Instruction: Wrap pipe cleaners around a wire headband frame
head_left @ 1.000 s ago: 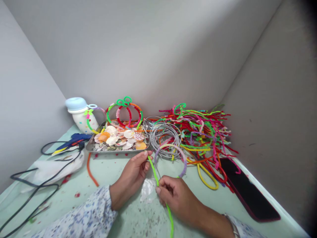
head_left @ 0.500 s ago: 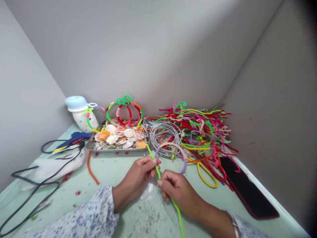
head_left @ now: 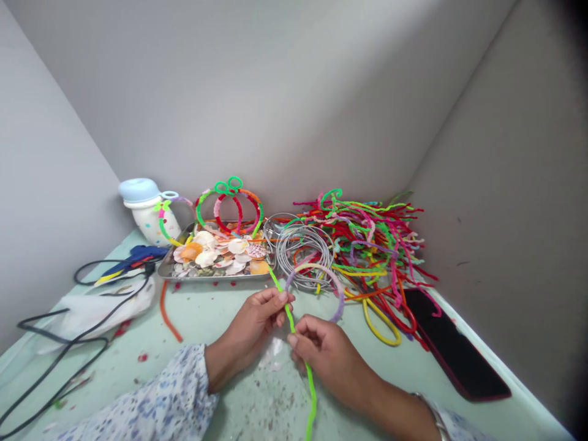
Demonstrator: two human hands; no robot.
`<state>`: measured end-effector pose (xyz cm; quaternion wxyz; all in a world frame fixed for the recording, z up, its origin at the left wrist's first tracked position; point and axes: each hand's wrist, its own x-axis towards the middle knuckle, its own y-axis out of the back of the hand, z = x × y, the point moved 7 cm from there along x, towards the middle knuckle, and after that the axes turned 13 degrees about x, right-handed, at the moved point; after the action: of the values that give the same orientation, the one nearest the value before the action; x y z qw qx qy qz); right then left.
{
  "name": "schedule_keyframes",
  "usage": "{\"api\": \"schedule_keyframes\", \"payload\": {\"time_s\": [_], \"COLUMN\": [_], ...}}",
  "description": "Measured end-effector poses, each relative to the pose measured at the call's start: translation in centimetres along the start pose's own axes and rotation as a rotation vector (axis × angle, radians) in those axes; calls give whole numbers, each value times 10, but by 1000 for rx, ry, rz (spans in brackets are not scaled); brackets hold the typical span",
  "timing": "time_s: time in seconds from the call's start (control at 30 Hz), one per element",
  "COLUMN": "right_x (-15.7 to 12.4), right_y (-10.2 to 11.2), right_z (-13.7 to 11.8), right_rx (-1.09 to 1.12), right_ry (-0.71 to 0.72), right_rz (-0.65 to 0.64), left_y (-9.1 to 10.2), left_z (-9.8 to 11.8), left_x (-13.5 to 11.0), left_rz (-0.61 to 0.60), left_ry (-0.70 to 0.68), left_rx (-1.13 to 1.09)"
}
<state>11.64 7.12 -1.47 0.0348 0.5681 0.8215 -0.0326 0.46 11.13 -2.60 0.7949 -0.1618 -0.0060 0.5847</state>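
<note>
Both my hands pinch a lime green pipe cleaner point(head_left: 311, 392) over the pale green table point(head_left: 211, 318). My left hand point(head_left: 255, 321) grips it between thumb and fingertips near its upper part, whose tip pokes toward the tray. My right hand point(head_left: 324, 352) holds it just below, fingers curled, and the rest trails down toward me. A ring wrapped in purple and pastel fuzz point(head_left: 321, 285) lies just beyond my right hand.
A metal tray of seashells point(head_left: 220, 257) sits behind my hands, with grey wire hoops point(head_left: 301, 248) and a big heap of coloured pipe cleaners point(head_left: 372, 245) to its right. A dark phone point(head_left: 454, 352) lies right; a glue gun point(head_left: 133, 257), black cable and white jug point(head_left: 149, 211) left.
My left hand slid down the green pipe cleaner from near the tray toward my right hand. More of its tip now sticks out above my left fingers, and its lower tail has swung.
</note>
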Motion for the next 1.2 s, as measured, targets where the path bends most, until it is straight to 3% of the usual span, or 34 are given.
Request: {"api": "schedule_keyframes", "payload": {"time_s": [0.1,0.17,0.4,0.53,0.63,0.7,0.83,0.93,1.03,1.2], "right_x": [2,3,2,0,0,0,-8,-14,-13,-1], "right_y": [-11,-14,-11,-9,-7,-2,-3,-11,-11,6], "right_z": [12,18,26,21,12,3,-23,-26,-25,-17], "right_rx": [507,695,824,672,397,93,-641,-944,-961,-459], "right_ry": [-188,-251,-330,-318,-253,-136,265,410,416,175], "right_rz": [-119,-137,-114,-92,-76,-39,32,26,36,100], "left_y": [-1,-1,3,4,4,4,3,2,3,4], "left_z": [0,0,2,1,0,-1,-1,0,1,4], "left_x": [0,0,1,1,0,0,0,0,1,2], "left_rz": [-20,-13,46,63,65,69,79,95,100,78], "left_ry": [22,34,24,22,17,9,4,4,-5,-18], "left_rx": [-49,-63,-113,-109,-88,-72,-43,-13,-17,-44]}}
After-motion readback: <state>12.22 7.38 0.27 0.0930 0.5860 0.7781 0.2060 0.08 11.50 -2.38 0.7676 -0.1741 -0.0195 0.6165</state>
